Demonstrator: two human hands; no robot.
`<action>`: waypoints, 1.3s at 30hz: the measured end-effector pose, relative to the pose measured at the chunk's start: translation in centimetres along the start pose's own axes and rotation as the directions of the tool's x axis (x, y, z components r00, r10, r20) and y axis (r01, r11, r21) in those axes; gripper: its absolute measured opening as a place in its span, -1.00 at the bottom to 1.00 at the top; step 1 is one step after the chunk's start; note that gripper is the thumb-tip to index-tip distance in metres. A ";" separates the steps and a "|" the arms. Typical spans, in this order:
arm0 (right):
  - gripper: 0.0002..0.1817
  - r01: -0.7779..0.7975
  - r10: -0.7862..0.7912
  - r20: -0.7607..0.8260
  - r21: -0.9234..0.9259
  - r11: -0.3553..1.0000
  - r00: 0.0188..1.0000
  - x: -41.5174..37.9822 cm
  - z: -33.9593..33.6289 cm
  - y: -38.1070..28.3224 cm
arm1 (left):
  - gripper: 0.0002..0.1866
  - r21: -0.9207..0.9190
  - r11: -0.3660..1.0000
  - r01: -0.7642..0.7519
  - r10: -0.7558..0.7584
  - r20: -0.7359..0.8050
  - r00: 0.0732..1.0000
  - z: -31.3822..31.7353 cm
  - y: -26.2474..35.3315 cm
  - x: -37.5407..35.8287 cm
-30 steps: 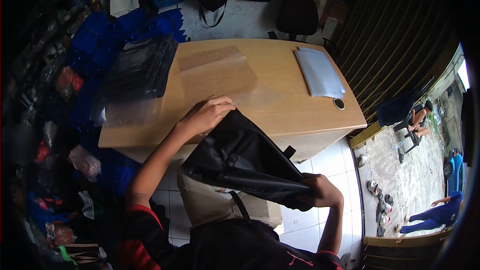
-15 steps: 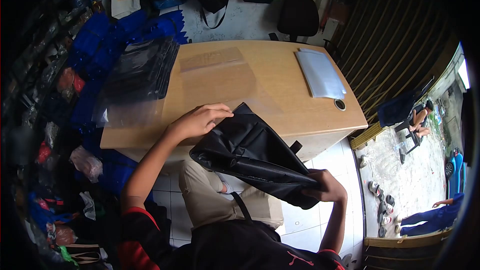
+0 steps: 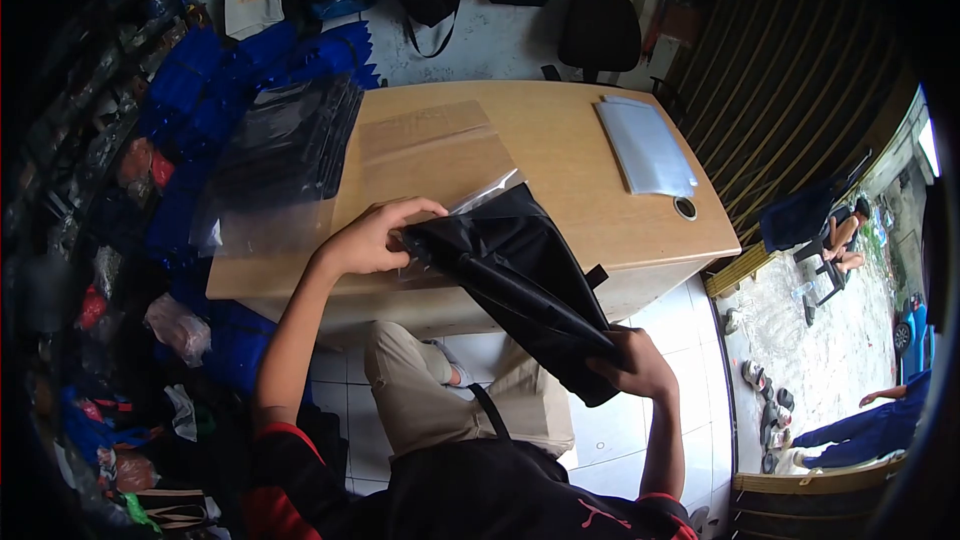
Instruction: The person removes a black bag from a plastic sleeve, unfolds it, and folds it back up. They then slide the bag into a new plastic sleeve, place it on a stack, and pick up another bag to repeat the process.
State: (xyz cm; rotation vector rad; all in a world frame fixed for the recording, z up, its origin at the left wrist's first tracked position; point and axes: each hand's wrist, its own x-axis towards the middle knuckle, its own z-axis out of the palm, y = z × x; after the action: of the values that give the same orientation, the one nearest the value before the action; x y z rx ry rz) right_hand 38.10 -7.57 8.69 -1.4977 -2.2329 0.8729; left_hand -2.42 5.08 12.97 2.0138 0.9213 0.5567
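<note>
A black fabric bag point(image 3: 510, 260), flat and with a small tab on its edge, slants from the table's front edge down over my lap. My right hand point(image 3: 640, 365) is closed around its lower right end. At the far end, my left hand point(image 3: 375, 238) has its fingers curled at the bag's corner and the mouth of a clear plastic bag point(image 3: 490, 190). Shiny plastic shows along the black bag's upper edge and below my left thumb. Exactly how far the two overlap is hard to make out.
The wooden table point(image 3: 560, 140) bears a stack of packed black bags point(image 3: 290, 140) at left, a clear plastic sheet point(image 3: 430, 135), and a pile of clear sleeves point(image 3: 645, 145) at right. Blue bundles point(image 3: 185, 70) crowd the left. A chair point(image 3: 600, 30) stands behind. People are outside at right.
The black bag has moved up and forward to the table edge, its far end meeting the clear plastic. My left hand shifted slightly left, and the plastic's edge has lifted.
</note>
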 end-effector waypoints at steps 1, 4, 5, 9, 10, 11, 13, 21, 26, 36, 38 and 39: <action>-0.70 0.002 -0.002 0.003 0.001 1.000 1.000 0.1 0.2 -0.3 | -0.43 -0.100 0.989 0.113 -0.121 -0.075 0.990 0.0 0.5 -0.3; -0.72 0.043 -0.045 -0.071 -0.026 0.999 0.996 0.3 0.6 -1.1 | -0.53 -0.087 0.995 0.041 -0.058 -0.205 0.977 0.1 0.1 -1.0; -0.72 0.044 -0.046 -0.075 -0.031 0.999 0.996 0.4 0.5 -1.4 | -0.53 -0.088 0.995 0.042 -0.059 -0.203 0.977 0.1 0.0 -1.1; -0.72 0.037 -0.041 -0.084 -0.051 0.998 0.996 0.6 0.7 -1.5 | -0.62 -0.112 0.990 0.087 -0.116 -0.278 0.954 -0.1 0.1 -1.7; -0.72 0.037 -0.041 -0.083 -0.053 0.998 0.996 0.7 0.6 -1.7 | -0.64 -0.110 0.991 0.072 -0.104 -0.315 0.944 -0.1 0.2 -1.8; -0.72 0.031 -0.037 -0.080 -0.065 0.997 0.996 0.7 0.6 -1.9 | -0.64 -0.111 0.991 0.072 -0.104 -0.315 0.943 -0.1 0.2 -1.8; -0.72 0.025 -0.031 -0.076 -0.075 0.997 0.997 0.7 0.6 -2.2 | -0.69 -0.040 0.995 0.093 -0.101 -0.377 0.921 0.0 0.0 -1.8; -0.72 -0.003 -0.007 -0.128 -0.085 0.996 0.992 1.1 1.4 -4.0 | -0.78 0.268 0.960 0.085 0.086 -0.568 0.819 2.5 1.2 -1.4; -0.72 -0.038 0.031 -0.174 -0.036 0.999 0.984 1.4 3.5 -5.0 | -0.73 0.527 0.847 0.064 0.307 -0.585 0.750 6.0 2.0 -1.4; -0.70 -0.077 0.063 -0.282 -0.039 0.996 0.957 2.0 7.4 -7.3 | -0.69 0.624 0.751 0.214 0.444 -0.718 0.536 9.0 -0.3 -0.6; -0.70 -0.072 0.050 -0.304 -0.062 0.995 0.951 2.3 8.3 -7.7 | -0.69 0.486 0.811 0.326 0.304 -0.826 0.474 9.7 -0.9 -0.3; -0.70 -0.087 0.067 -0.316 -0.051 0.995 0.946 2.4 8.6 -7.9 | -0.69 0.423 0.859 0.289 0.270 -0.853 0.446 9.7 -1.0 -0.2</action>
State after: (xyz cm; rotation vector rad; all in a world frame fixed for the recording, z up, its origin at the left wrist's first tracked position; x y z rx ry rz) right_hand 26.61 -10.12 6.98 -1.6337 -1.9976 0.5408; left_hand 3.52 0.40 6.75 2.1017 1.9031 1.6482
